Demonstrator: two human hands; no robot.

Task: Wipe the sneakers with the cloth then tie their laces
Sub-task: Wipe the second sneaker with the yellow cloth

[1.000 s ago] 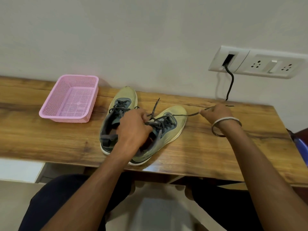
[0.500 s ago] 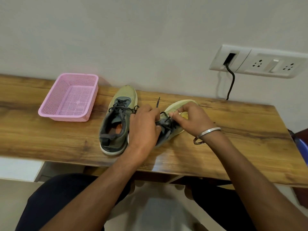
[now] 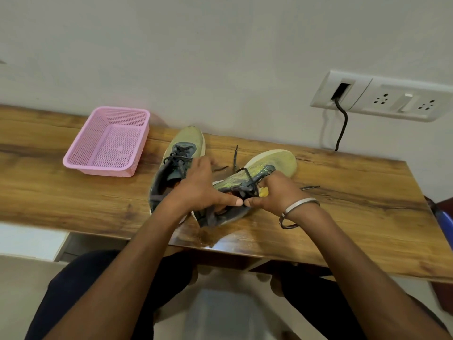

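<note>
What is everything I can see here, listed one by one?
sneakers: two, yellow-green and grey, mid-desk; left sneaker flat, right sneaker tipped on its side
laces: dark, loose ends on the wood
basket: one, pink mesh, desk's far left
desk: one, brown wood, against the wall
socket panel: one, white, on the wall at right
cable: one, black, hanging from the panel
bangle: one, silver, right wrist
hands: left hand and right hand, fingers curled at the right sneaker's laces, fingertips meeting

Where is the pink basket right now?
In the head view, the pink basket sits on the wooden table's far left, by the wall, left of both sneakers.
</note>
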